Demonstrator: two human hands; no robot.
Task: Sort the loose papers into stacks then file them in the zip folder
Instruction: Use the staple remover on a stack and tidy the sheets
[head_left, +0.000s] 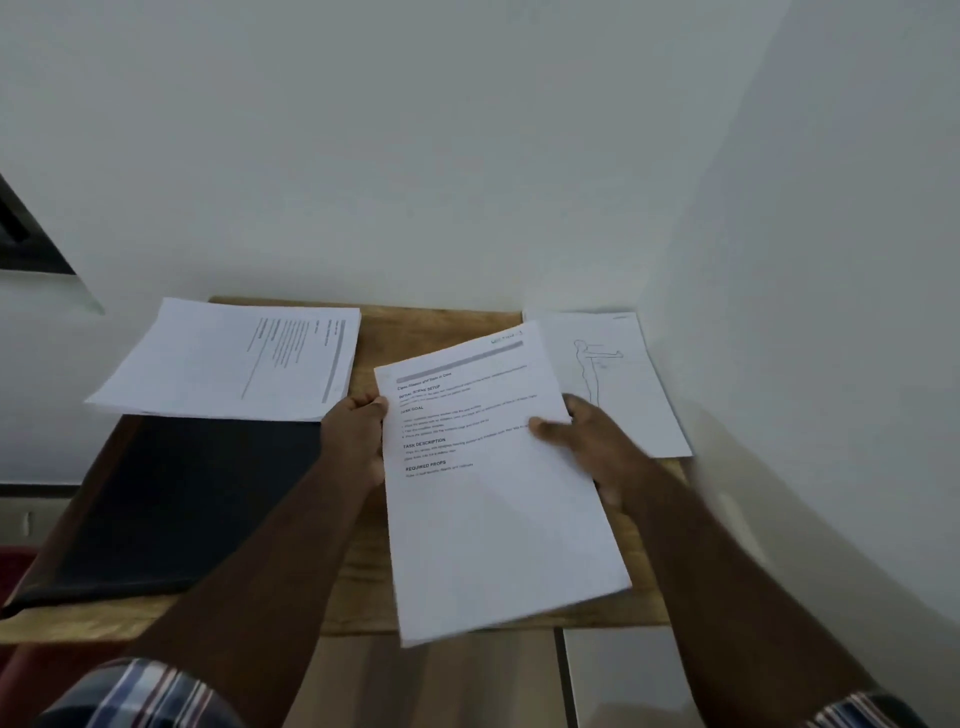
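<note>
I've got both hands on the printed sheets (493, 493) above the table (441, 332): left hand (356, 441) pinching 1 edge, right hand (587, 447) clamping the other. Light, floppy, likely slippery; I'd grip mid-edge.

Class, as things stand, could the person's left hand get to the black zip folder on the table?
Probably yes, once freed: the left hand grips the held papers, but the zip folder lies just beside it with its top uncovered.

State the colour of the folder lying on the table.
The folder is black, best seen in the head view, at the table's left side.
</note>
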